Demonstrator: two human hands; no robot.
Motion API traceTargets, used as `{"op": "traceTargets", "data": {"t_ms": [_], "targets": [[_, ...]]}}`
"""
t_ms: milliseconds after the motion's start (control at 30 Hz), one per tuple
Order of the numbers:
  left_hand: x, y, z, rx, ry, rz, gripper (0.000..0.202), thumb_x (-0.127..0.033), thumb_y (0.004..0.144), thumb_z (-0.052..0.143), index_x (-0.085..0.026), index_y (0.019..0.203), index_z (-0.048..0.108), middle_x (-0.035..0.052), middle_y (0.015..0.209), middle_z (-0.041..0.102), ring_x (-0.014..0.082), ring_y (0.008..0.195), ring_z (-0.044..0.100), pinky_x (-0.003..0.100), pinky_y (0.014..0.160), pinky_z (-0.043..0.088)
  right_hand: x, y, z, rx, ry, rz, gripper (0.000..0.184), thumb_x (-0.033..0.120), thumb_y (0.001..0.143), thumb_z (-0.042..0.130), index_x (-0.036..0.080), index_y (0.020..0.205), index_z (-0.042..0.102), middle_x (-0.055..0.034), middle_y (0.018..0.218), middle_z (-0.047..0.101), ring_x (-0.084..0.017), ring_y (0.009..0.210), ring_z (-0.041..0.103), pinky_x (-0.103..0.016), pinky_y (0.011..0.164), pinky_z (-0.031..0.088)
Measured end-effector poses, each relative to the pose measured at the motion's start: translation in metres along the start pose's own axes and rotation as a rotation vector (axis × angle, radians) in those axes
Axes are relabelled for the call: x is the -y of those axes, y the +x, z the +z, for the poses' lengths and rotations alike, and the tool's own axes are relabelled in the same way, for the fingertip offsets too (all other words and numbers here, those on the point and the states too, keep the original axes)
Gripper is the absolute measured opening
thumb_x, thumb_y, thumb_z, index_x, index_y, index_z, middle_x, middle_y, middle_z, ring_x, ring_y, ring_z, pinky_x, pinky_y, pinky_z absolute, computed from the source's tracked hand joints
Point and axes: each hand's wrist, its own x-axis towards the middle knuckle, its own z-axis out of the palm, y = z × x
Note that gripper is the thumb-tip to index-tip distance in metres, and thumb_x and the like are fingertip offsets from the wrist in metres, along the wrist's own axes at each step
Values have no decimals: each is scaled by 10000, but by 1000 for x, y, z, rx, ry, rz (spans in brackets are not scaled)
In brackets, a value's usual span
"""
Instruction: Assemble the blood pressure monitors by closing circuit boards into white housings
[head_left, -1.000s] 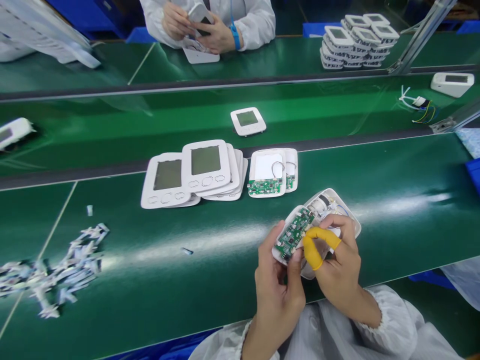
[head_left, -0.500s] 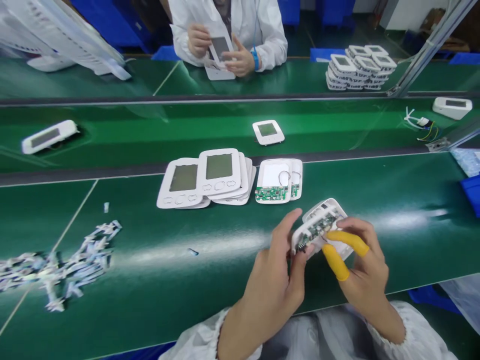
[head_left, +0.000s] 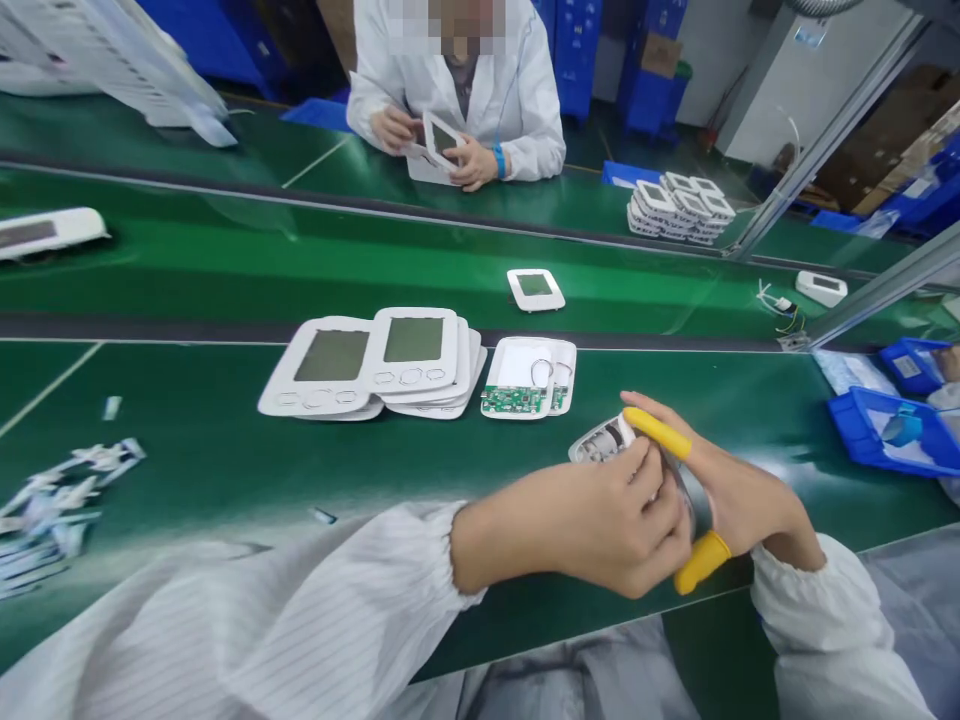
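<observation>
Both my hands grip a white plastic device casing (head_left: 600, 441) above the green belt, turned on edge so only one end shows. My left hand (head_left: 619, 530) wraps it from the near side and covers most of it. My right hand (head_left: 739, 505) holds the far side, with yellow finger cots (head_left: 656, 432) on two fingers. A grey curved surface shows between my hands. I cannot see the casing's circuit board. Just beyond my hands lies an open casing (head_left: 529, 375) with a green circuit board (head_left: 514, 400) beside a stack of white front panels with display windows (head_left: 412, 350).
A co-worker's hands (head_left: 442, 150) hold a white panel across the belts, beside a tall stack of white units (head_left: 675, 212). A single panel (head_left: 535, 290) lies on the middle belt. Scraps (head_left: 52, 510) lie at left; a blue crate (head_left: 892, 430) sits at right.
My hands have turned the casing on edge, hiding its circuit board, and my left forearm now reaches across from the left. The view has tilted up, showing more of the room.
</observation>
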Motion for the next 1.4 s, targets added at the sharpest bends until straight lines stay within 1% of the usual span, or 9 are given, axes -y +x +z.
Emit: {"op": "traceTargets", "data": {"t_ms": [167,300,433,533,600,733,833,1033,1400], "targets": [[3,-13,22,-113,-61,-110,233,-185,1038,535,-83,1162,704,149,1146,788,285,1041,761,447,972,628,-14,-2,-3,-58,11,11,1366,574,646,937,283,1679,92,-139,1699,227,-375,1563,318,-516,1292,317],[-11,-35,34,-297,-388,-669,308,-98,1019,528,-98,1322,582,143,1285,734,248,1236,690,397,1062,596,-36,-12,5,-292,192,61,1322,613,639,927,321,1669,151,-108,1705,269,-385,1578,300,-564,1310,260],[-22,-35,47,-63,-836,-1036,490,-270,944,713,-152,1383,531,164,1370,672,315,1281,654,556,1158,508,-50,-13,19,-392,319,35,1299,678,615,906,316,1652,213,-93,1711,267,-389,1609,226,-581,1314,249],[-18,-18,58,68,-998,-1056,792,-344,778,891,-127,1422,486,215,1466,592,423,1433,507,701,1257,282,-45,-9,25,-402,318,12,1357,682,553,934,331,1646,211,-84,1713,257,-401,1605,236,-582,1318,250],[-11,-6,65,69,-1101,-1060,742,-281,714,929,-134,1330,543,202,1415,620,425,1373,554,714,1232,299,-36,-7,25,-400,285,-10,1393,640,504,969,341,1643,226,-75,1710,256,-420,1598,243,-590,1319,245],[1,4,76,69,-1316,-947,336,-101,713,850,-170,952,624,84,1120,729,322,1075,698,536,1023,536,-21,-9,23,-363,194,-19,1248,500,585,937,324,1636,287,-71,1670,312,-431,1552,317,-605,1309,240],[6,0,84,77,-1417,-889,282,-90,725,818,-173,905,618,32,951,723,255,892,702,387,820,568,-17,-11,23,-374,151,-42,1196,515,595,904,320,1622,323,-68,1646,333,-424,1532,331,-586,1292,265],[14,-2,98,84,-1628,-745,280,-11,724,790,-181,851,608,3,939,704,212,932,695,307,809,553,-18,-8,26,-355,123,-91,1343,610,488,943,309,1626,297,-97,1613,348,-457,1511,340,-610,1270,298],[12,-17,73,111,-1375,-870,105,-192,909,724,-146,987,671,28,911,731,173,802,676,279,724,505,-22,-17,24,-425,139,-9,1249,534,552,944,320,1617,327,-74,1653,315,-429,1529,320,-597,1287,288]]}}
